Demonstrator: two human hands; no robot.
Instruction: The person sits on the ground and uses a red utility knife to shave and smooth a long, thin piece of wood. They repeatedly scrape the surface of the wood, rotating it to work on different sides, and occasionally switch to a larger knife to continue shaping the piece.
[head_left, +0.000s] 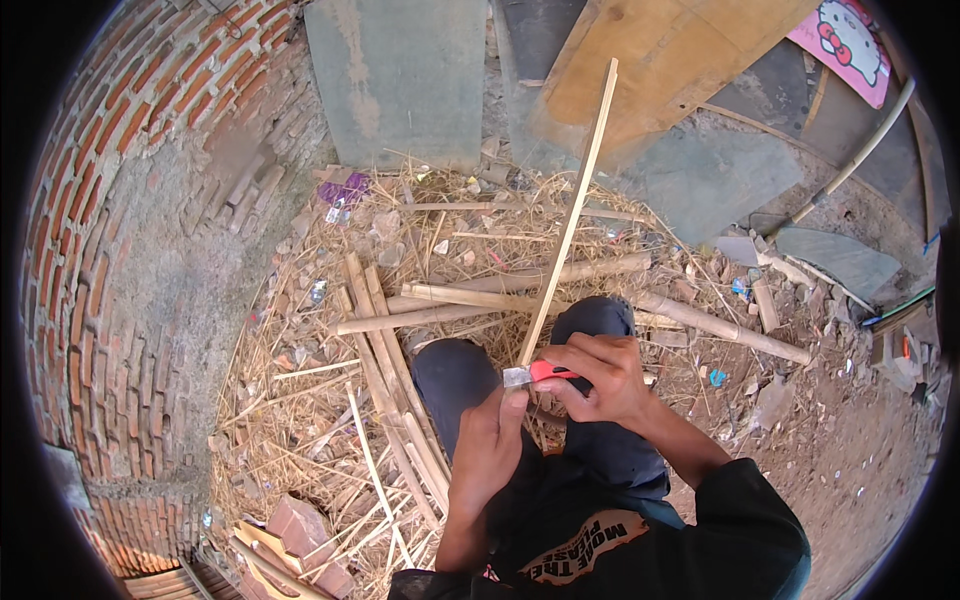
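A long pale bamboo strip [570, 225] slants up and away from my lap, its far end high above the littered ground. My left hand [487, 440] is closed around the near end, with the thumb up close to the blade. In my right hand [607, 378] is a utility knife [548, 371] with a red and black handle, gripped with curled fingers. Its short, broad metal blade [517, 377] points left and lies across the strip just above my left thumb. Both hands are between my bent knees. The strip's lowest part is hidden by my left hand.
Cut bamboo lengths [385, 370] lie in a pile by my left knee, and round poles [725, 325] cross the ground ahead. Straw, shavings and rubble surround me. A brick wall [110, 330] rises at left; grey panels [400, 90] and a tan board [665, 65] lean at the back.
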